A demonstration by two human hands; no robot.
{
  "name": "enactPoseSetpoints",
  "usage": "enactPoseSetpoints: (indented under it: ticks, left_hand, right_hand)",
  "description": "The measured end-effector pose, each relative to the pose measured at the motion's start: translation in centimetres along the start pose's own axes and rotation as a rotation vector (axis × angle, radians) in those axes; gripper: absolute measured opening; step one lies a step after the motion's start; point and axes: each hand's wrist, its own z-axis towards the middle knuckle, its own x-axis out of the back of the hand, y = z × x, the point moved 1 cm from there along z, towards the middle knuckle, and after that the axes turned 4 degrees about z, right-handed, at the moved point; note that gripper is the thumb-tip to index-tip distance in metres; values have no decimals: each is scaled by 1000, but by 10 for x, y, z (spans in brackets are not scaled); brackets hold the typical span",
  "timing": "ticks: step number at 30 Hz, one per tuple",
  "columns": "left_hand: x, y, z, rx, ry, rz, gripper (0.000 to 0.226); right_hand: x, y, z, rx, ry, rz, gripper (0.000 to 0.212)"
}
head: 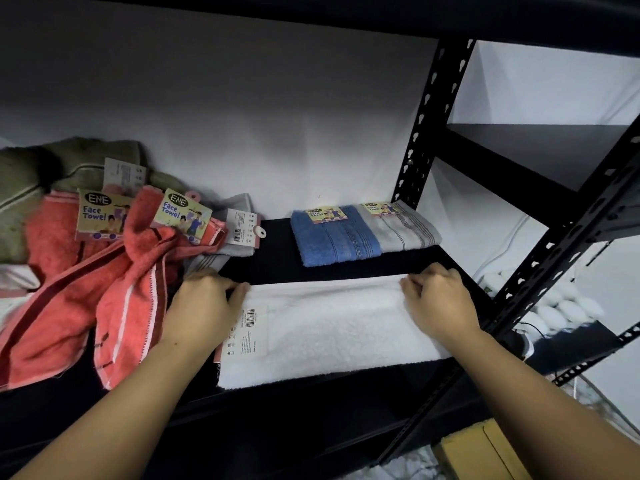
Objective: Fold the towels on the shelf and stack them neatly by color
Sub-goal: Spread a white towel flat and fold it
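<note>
A white towel [322,327] lies spread across the front of the black shelf [273,265], a paper tag at its left end. My left hand [204,299] pinches its far left corner. My right hand [440,299] grips the far right corner, fingers curled on the edge. At the back right, a folded blue towel [332,239] and a folded grey towel [405,228] lie side by side, each with a label. On the left sits a loose heap of coral-red towels [104,271], a grey towel [232,237] partly under them and an olive towel [52,174] behind.
A black perforated upright [426,126] stands right of the folded towels, and another post [540,271] runs down at the front right. Further black shelves lie beyond it. White round objects [554,306] sit lower right. A yellow box [481,448] is below.
</note>
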Motion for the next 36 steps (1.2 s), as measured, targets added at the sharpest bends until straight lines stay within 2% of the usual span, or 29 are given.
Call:
enactPoseSetpoints:
  ticks: [5, 9, 16, 20, 24, 27, 29, 31, 33, 36]
  left_hand:
    - [1, 0, -2, -11, -15, -39, 8]
    - [2, -1, -6, 28, -10, -52, 17]
    - [5, 9, -2, 25, -38, -52, 27]
    - [4, 39, 8, -97, -90, -127, 24]
    - [-16, 89, 30, -342, -233, -292, 26]
    - [-39, 115, 45, -370, -415, -431, 33]
    - [-53, 118, 46, -359, -500, -499, 33]
    - [-63, 115, 41, -375, -518, -509, 28]
    - [-70, 110, 38, -382, -507, -498, 25]
    - [-75, 106, 38, -361, -525, -523, 26]
  right_hand:
    - [6, -9, -9, -30, -91, -117, 45]
    - [6, -16, -10, -55, -120, -151, 54]
    - [0, -26, -13, -67, -61, -197, 61]
    - [3, -31, -17, -64, -36, -169, 64]
    - [1, -45, -29, -7, -29, -118, 75]
    - [-10, -64, -42, 108, -110, 10, 77]
    - [-19, -70, -49, 169, -191, 5, 85]
    - [-23, -64, -56, 198, -276, -32, 86]
    - [-20, -52, -60, 213, -346, -37, 77]
    - [-9, -35, -65, 233, -397, -61, 75]
